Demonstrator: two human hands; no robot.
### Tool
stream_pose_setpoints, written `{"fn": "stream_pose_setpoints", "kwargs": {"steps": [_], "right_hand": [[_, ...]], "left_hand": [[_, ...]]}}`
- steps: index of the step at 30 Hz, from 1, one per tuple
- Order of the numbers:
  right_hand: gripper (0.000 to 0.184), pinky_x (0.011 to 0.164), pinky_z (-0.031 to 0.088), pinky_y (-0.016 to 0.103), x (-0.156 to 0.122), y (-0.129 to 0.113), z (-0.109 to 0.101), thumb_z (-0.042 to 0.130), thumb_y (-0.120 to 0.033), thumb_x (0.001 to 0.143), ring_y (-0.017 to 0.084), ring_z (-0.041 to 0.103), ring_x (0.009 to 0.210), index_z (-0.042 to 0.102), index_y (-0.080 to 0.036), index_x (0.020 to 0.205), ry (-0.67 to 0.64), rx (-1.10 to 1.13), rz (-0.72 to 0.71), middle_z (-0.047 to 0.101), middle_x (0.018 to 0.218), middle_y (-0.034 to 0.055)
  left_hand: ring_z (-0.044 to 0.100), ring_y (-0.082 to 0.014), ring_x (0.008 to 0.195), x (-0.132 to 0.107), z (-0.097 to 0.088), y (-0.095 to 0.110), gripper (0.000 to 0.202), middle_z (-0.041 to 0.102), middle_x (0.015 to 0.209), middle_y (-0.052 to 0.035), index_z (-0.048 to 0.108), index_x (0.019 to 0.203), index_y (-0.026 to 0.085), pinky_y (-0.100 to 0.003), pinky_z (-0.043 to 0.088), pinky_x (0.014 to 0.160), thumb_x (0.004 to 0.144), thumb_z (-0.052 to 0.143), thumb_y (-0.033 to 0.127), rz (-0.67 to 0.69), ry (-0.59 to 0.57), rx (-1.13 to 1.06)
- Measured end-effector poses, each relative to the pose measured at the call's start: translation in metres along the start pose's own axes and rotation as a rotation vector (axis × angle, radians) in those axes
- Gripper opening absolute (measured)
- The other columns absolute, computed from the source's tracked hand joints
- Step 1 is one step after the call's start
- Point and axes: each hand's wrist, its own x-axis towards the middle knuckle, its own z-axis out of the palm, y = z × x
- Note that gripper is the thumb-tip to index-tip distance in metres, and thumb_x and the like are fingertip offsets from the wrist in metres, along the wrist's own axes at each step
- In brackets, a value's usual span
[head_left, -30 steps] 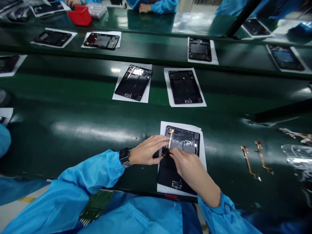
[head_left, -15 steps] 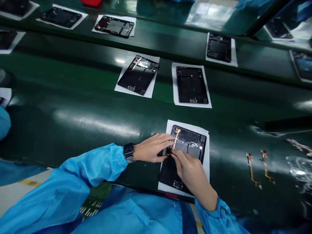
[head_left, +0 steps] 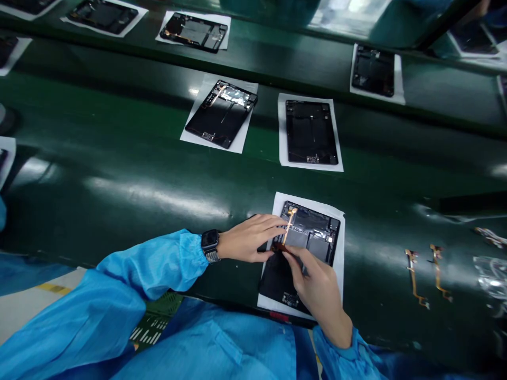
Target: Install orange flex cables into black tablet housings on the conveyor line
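In front of me an opened black tablet (head_left: 277, 274) lies slightly turned on a white sheet (head_left: 338, 253). An orange flex cable (head_left: 290, 224) runs down its upper left part. My right hand (head_left: 317, 279) pinches the lower, dark end of this cable between thumb and forefinger, over the tablet's left half. My left hand (head_left: 249, 237) reaches in from the left with its fingers stretched out. Its fingertips rest at the cable's strip, and its thumb is near the pinched end. The exact contact at that end is hidden by the fingers.
Two loose flex cables (head_left: 414, 279) lie to the right, with clear plastic (head_left: 491, 277) beyond. Farther back, a tilted tablet (head_left: 222, 113) and a straight tablet (head_left: 311, 132) rest on white sheets. More tablets line the raised back strip (head_left: 285, 63). A blue sleeve shows at the left edge.
My right hand has shifted slightly at the cable's lower end, where more reddish-brown material now shows. My left hand stays nearly in place. The view has moved a little.
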Motion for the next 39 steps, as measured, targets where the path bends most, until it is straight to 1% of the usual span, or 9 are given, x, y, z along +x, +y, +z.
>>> {"fn": "stream_pose_setpoints", "kwargs": {"steps": [4,8,11,14,17,23,31,35,39], "right_hand": [[0.012,0.061,0.05,0.029,0.008,-0.007,0.002,0.048,-0.015,0.097,0.02,0.067,0.07,0.059,-0.014,0.104,-0.073,-0.134,-0.035,0.068,0.084,0.008],[0.016,0.051,0.044,0.031,0.022,-0.017,0.001,0.045,-0.013,0.096,0.021,0.062,0.059,0.058,-0.014,0.088,-0.188,-0.284,-0.075,0.063,0.072,0.0064],[0.016,0.051,0.043,0.03,0.028,-0.019,-0.007,0.044,-0.013,0.096,0.021,0.062,0.058,0.058,-0.015,0.088,-0.243,-0.292,-0.089,0.064,0.073,0.0055],[0.014,0.052,0.043,0.028,0.026,-0.016,-0.02,0.044,-0.015,0.098,0.019,0.063,0.06,0.058,-0.015,0.099,-0.23,-0.25,-0.068,0.066,0.077,0.0049],[0.015,0.049,0.041,0.027,0.022,-0.011,-0.025,0.043,-0.017,0.099,0.018,0.062,0.056,0.058,-0.015,0.098,-0.242,-0.278,-0.038,0.064,0.073,0.004],[0.016,0.046,0.038,0.029,0.024,-0.008,-0.013,0.041,-0.014,0.097,0.02,0.062,0.055,0.056,-0.016,0.093,-0.221,-0.332,-0.105,0.066,0.074,0.0068],[0.016,0.048,0.041,0.028,0.021,-0.015,-0.003,0.042,-0.012,0.095,0.019,0.062,0.057,0.057,-0.016,0.093,-0.201,-0.268,-0.054,0.066,0.077,0.0075],[0.015,0.058,0.048,0.03,0.019,-0.007,-0.002,0.047,-0.018,0.096,0.021,0.067,0.069,0.06,-0.017,0.102,-0.135,-0.087,0.033,0.069,0.088,0.0084],[0.014,0.072,0.054,0.032,0.015,0.007,-0.002,0.051,-0.027,0.096,0.019,0.066,0.08,0.06,-0.021,0.106,0.078,0.474,0.379,0.067,0.09,0.0049]], "left_hand": [[0.036,-0.0298,0.137,0.0,0.0,-0.001,0.056,0.042,0.145,-0.0167,0.04,0.138,0.016,-0.047,0.036,0.11,0.087,0.062,0.024,-0.001,-0.015,-0.013],[0.035,-0.03,0.138,0.001,-0.001,-0.001,0.057,0.041,0.146,-0.017,0.038,0.14,0.016,-0.048,0.035,0.11,0.088,0.06,0.024,0.003,-0.018,-0.024],[0.036,-0.0294,0.137,0.0,-0.002,-0.001,0.059,0.042,0.145,-0.017,0.037,0.141,0.016,-0.048,0.035,0.11,0.088,0.061,0.024,0.002,-0.007,-0.029],[0.036,-0.0292,0.137,0.0,-0.002,-0.001,0.06,0.042,0.145,-0.0164,0.036,0.142,0.017,-0.048,0.035,0.11,0.088,0.062,0.024,0.006,-0.01,-0.036],[0.035,-0.0294,0.138,0.001,-0.003,-0.001,0.059,0.041,0.147,-0.0164,0.037,0.141,0.017,-0.048,0.035,0.11,0.088,0.062,0.024,0.011,-0.021,-0.028],[0.034,-0.0291,0.139,0.0,-0.004,-0.001,0.057,0.04,0.148,-0.0174,0.039,0.139,0.017,-0.048,0.035,0.11,0.088,0.064,0.022,0.008,-0.036,-0.031],[0.035,-0.0291,0.139,0.001,-0.003,-0.001,0.059,0.042,0.146,-0.0172,0.037,0.141,0.017,-0.049,0.035,0.109,0.088,0.064,0.02,0.004,-0.028,-0.057],[0.035,-0.0286,0.139,0.001,-0.005,-0.001,0.06,0.041,0.146,-0.0173,0.037,0.141,0.017,-0.048,0.034,0.111,0.089,0.065,0.022,-0.003,-0.037,-0.047],[0.034,-0.0285,0.14,0.001,-0.006,-0.004,0.056,0.041,0.147,-0.0173,0.041,0.138,0.017,-0.049,0.035,0.11,0.089,0.066,0.027,0.017,-0.049,-0.031]]}}
